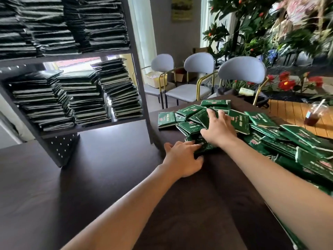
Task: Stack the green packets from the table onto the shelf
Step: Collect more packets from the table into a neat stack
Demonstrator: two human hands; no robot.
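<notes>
Left hand [182,157]: fingers [192,146] near straight, pressing the near edge of the packets [270,132] heaped on the bench [108,177]. Right hand [219,129]: fingers splayed flat on top.

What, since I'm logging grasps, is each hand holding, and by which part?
Nothing clearly held: the right hand lies spread on top of the green packets; the left hand presses fingers against their near edge.
</notes>
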